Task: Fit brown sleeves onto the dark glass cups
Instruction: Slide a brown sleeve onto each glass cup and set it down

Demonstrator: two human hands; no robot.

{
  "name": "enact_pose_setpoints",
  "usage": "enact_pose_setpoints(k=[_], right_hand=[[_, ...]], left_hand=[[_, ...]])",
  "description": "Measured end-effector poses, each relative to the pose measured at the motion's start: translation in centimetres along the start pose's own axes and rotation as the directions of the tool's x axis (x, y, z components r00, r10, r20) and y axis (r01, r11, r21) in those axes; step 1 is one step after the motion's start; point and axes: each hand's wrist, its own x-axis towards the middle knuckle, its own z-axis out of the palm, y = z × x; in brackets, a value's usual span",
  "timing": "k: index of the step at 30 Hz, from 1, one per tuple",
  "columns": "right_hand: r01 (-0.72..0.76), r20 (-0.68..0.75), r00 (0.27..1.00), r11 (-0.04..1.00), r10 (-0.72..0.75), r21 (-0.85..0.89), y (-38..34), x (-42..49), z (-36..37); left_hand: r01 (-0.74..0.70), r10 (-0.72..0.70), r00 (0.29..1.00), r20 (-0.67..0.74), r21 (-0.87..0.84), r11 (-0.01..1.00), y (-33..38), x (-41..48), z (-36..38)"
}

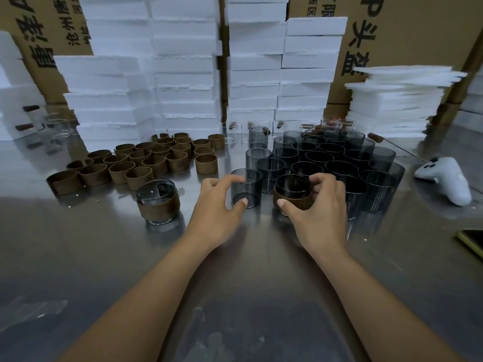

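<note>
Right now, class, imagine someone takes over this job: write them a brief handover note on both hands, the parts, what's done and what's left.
Left hand grips a bare dark cup. Right hand holds a second cup with a brown sleeve round its lower part.
Done: one sleeved cup stands at left.
Loose sleeves lie behind it; bare cups crowd the right.
Left: sleeve all those.

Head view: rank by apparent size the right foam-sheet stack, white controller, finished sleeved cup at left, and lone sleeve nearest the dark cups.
1. Foam-sheet stack
2. Controller and sleeved cup: about alike, unranked
3. Lone sleeve, though it sits farther back
</note>
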Motion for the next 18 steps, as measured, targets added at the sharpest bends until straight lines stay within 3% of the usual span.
enact_pose_setpoints(k=[3,6,13,18], right_hand=[[-0.005,-0.057,0.998,0.998,0.001,-0.07,0.11,-0.05,-0.08],[-0.007,-0.018,1.0,0.996,0.006,-0.085,0.23,-0.03,-0.08],[0.039,0.045,0.998,0.999,-0.039,-0.003,0.06,-0.07,0.05],[0.068,0.091,0.993,0.993,-0.076,0.092,-0.27,-0.26,0.18]], left_hand=[[0.009,-0.009,0.997,-0.071,-0.01,1.0,0.13,-0.07,-0.12],[0.006,-0.007,0.994,-0.109,-0.007,1.0,0.25,-0.09,-0.15],[-0.012,0.012,0.992,-0.127,-0.003,1.0,0.31,-0.12,-0.09],[0.015,-0.032,0.984,-0.177,-0.095,0.995,0.66,-0.05,-0.19]])
